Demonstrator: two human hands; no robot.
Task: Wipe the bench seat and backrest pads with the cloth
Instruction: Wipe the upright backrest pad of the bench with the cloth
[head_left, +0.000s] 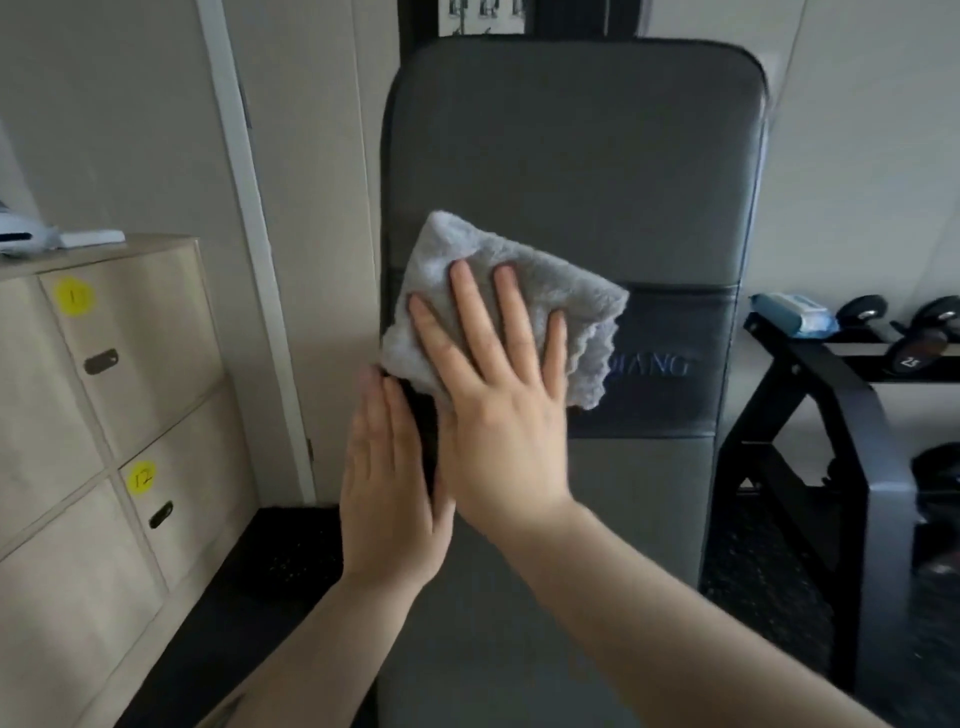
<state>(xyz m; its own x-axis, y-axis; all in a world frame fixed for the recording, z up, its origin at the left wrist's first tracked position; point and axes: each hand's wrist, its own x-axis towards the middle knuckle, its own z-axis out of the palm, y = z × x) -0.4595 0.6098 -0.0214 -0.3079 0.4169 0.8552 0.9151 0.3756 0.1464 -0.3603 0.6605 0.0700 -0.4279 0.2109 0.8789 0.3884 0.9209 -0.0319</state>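
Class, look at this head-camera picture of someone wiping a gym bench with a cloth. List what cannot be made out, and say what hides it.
1. The printed word on the backrest pad: its first letters are covered by the grey cloth under the right hand.
2. The left hand: its thumb side is hidden behind the right hand.
3. The seat pad: hidden by the forearms and cut off by the bottom edge.
4. Locker labels: blurred.

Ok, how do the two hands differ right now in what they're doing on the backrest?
The right hand lies flat with spread fingers, pressing the grey cloth against the backrest pad; the left hand touches no cloth and sits at the pad's left edge. The right hand is higher and nearer the pad's middle; the left is lower and partly tucked behind it. Both have straight fingers pointing upward.
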